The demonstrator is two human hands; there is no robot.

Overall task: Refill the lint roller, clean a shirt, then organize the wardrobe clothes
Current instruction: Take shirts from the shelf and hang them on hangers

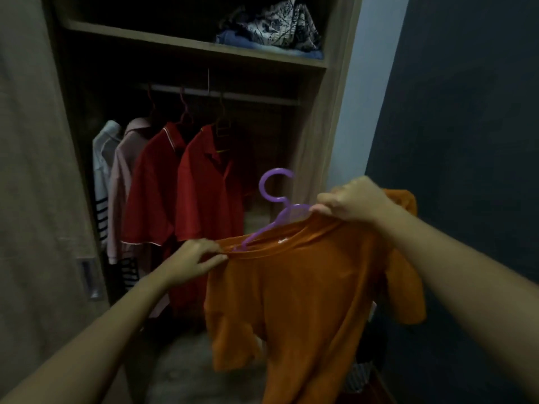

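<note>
We see a dark blue wall [466,112]; just left of it a pale wall strip [360,126], and low against it a striped thing [357,377], perhaps fabric.

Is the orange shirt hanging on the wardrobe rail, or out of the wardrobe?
Out. The left hand and right hand hold the orange shirt by its collar; the purple hanger hooks nothing, below the rail.

The wardrobe's brown wooden shelf [175,39] carries, at its right end, a heap of white-and-dark patterned cloth [277,24] on folded blue fabric [250,43]. Beneath it, a metal rail [233,95] bears a white shirt [103,158], a pink shirt [125,176] and two red shirts [204,188].
</note>
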